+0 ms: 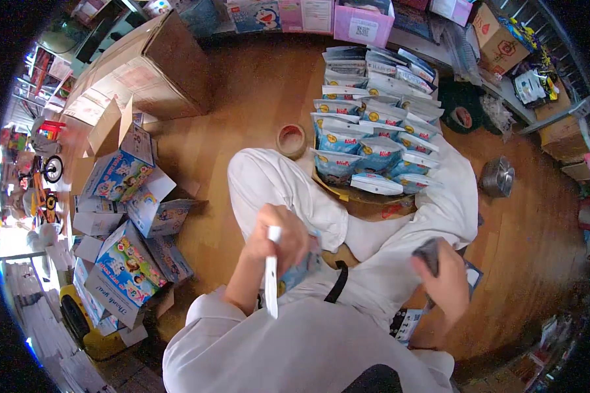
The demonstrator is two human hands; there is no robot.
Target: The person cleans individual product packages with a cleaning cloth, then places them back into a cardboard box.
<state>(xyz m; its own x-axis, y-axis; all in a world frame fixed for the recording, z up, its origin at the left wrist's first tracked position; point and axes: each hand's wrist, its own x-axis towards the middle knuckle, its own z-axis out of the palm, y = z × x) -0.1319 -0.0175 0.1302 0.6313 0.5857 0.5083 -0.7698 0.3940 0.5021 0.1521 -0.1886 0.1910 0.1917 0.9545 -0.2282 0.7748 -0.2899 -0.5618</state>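
My left hand (pixel 278 239) is closed on the white top edge of a blue pouch (pixel 298 272), held over my lap. At the right, my right hand (pixel 442 278) is wrapped round a dark object (pixel 427 257) that I cannot make out. Several rows of blue and white pouches (pixel 373 131) stand upright in front of my crossed legs. Beyond my left knee lies a roll of tape (pixel 291 140). A printed card (pixel 408 323) shows by my right thigh, and a black strap (pixel 337 281) rests on my lap.
Open blue printed boxes (pixel 128 268) are heaped on the left. Behind them stands a large brown carton (pixel 144 72). A metal bowl (pixel 498 177) sits on the wooden floor (pixel 521 262) at the right. Pink boxes (pixel 364 23) and shelves line the far side.
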